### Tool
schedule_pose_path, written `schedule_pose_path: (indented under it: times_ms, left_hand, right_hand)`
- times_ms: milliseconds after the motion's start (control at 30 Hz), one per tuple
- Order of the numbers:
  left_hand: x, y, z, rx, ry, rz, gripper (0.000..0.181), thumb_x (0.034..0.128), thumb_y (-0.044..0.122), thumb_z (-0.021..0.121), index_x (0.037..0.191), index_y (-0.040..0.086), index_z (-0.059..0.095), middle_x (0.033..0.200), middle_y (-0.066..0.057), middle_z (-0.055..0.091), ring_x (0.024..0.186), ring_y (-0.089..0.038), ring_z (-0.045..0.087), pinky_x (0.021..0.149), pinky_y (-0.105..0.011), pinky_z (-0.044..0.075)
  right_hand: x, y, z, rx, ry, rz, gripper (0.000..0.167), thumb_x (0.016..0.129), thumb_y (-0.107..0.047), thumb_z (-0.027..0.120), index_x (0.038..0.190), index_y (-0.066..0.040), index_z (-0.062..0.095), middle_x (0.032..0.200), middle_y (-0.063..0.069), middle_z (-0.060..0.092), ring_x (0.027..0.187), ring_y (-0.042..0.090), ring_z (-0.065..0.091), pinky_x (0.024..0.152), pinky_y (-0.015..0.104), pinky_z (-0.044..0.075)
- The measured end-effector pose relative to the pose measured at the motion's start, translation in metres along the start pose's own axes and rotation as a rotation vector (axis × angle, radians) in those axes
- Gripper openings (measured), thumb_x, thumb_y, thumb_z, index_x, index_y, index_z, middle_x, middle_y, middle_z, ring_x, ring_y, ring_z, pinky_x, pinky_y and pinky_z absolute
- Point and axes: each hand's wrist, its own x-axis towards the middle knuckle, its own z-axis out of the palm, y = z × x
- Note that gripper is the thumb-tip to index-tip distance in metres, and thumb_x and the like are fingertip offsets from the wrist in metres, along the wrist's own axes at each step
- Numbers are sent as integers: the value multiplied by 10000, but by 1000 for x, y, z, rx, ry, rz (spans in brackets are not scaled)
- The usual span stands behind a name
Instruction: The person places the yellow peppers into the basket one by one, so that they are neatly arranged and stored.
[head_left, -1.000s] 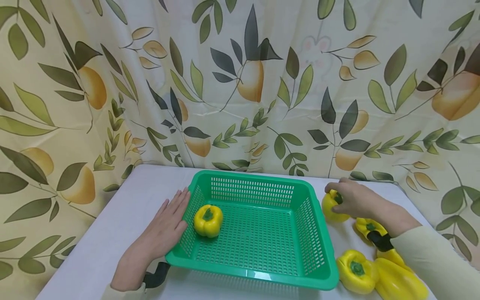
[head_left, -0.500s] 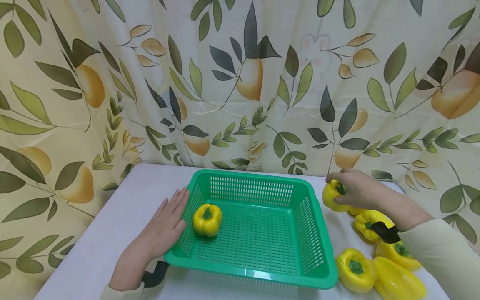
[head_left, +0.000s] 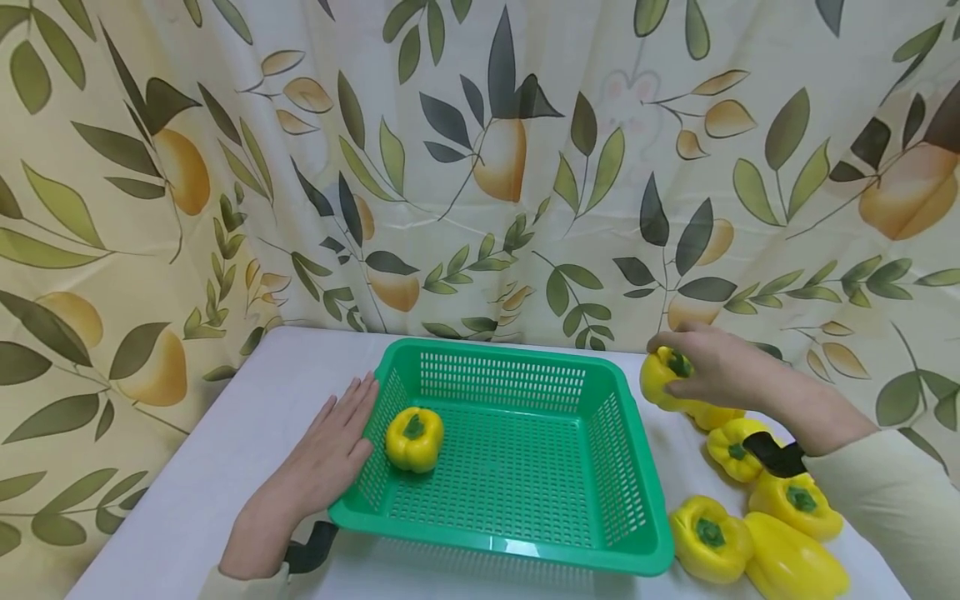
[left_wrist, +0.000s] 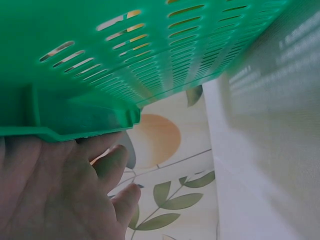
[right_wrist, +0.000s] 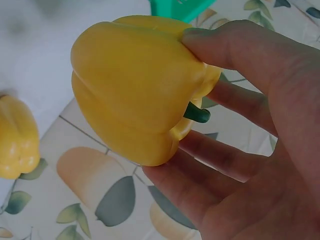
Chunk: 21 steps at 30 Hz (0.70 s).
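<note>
My right hand (head_left: pixel 723 367) grips a yellow bell pepper (head_left: pixel 657 385) beyond the green basket's back right corner. In the right wrist view, thumb and fingers hold that pepper around its green-stemmed end. My left hand (head_left: pixel 318 462) lies with straight fingers along the left rim of the green plastic basket (head_left: pixel 495 547). From below, the left wrist view shows its fingers (left_wrist: pixel 112 167) under the basket's rim. One yellow bell pepper (head_left: pixel 415 446) stands inside the basket near the left wall, stem up.
Right of the basket, several yellow bell peppers lie on the white table, among them an upright one (head_left: pixel 709 542) and one on its side (head_left: pixel 795 560). Another pepper (head_left: pixel 712 415) is partly hidden below my right hand. A fruit-patterned curtain (head_left: pixel 465 167) hangs behind.
My right hand has raised the gripped pepper and moved slightly away from me, uncovering more of the peppers beneath the wrist. My left hand and the basket stay in place.
</note>
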Motion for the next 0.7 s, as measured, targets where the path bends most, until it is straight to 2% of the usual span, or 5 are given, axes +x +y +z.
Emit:
schedule_pose_path:
  times_ms: [200, 367, 700]
  left_hand:
    - [0, -1, 1, 5, -2, 0, 638, 979, 136, 386, 1580, 47, 188, 1673, -91, 138, 1546, -323, 135, 1233, -585, 120]
    - [1, 0, 0, 4, 0, 3, 638, 979, 137, 389, 1578, 44, 191, 1672, -95, 143, 1546, -321, 134, 1234, -583, 117]
    - [0, 0, 0, 2, 6, 2, 630, 980, 124, 380, 1577, 41, 196, 1670, -101, 155, 1544, -326, 140, 1231, -584, 121]
  right_hand:
    - [1, -6, -6, -9, 37, -42, 434, 760, -109, 807, 1170, -63, 674, 960, 82, 538, 788, 175, 529, 691, 297, 509]
    - [2, -13, -13, -9, 53, -59, 429, 764, -104, 802, 1175, -88, 677, 1018, 117, 549, 797, 182, 534, 694, 298, 512]
    - [9, -29, -27, -30, 82, -65, 446, 780, -128, 791, 1207, -95, 666, 1128, 150, 609, 868, 222, 581, 748, 394, 570]
